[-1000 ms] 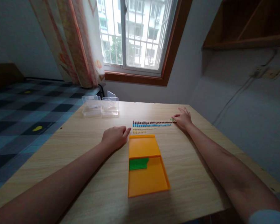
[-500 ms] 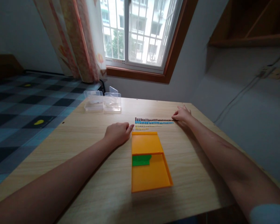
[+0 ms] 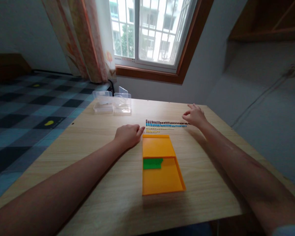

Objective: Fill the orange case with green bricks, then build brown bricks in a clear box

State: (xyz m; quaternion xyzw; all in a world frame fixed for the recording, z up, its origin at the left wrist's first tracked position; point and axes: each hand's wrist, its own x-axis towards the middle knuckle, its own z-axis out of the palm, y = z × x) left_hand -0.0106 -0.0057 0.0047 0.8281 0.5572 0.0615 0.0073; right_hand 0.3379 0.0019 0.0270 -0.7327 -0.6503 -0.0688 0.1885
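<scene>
An orange tray (image 3: 172,182) lies in the middle of the wooden table (image 3: 100,170), with a batch of green pieces (image 3: 152,163) in its near compartment. Beyond it run rows of small dark, blue and yellow pieces (image 3: 166,124). My left hand (image 3: 128,135) rests on the table just left of the tray's far corner, fingers loosely curled, holding nothing that I can see. My right hand (image 3: 195,115) hovers at the right end of the rows, thumb and fingers pinched together; whether they hold a piece is too small to tell.
Two clear plastic boxes (image 3: 113,102) stand at the table's far left. A bed with a checked blue cover (image 3: 27,111) adjoins the table on the left. A window and curtain are behind, a grey wall close on the right.
The green bit by my right hand's fingertips is no longer visible, and that hand has lifted slightly off the table. My left hand stays put. The camera has tilted.
</scene>
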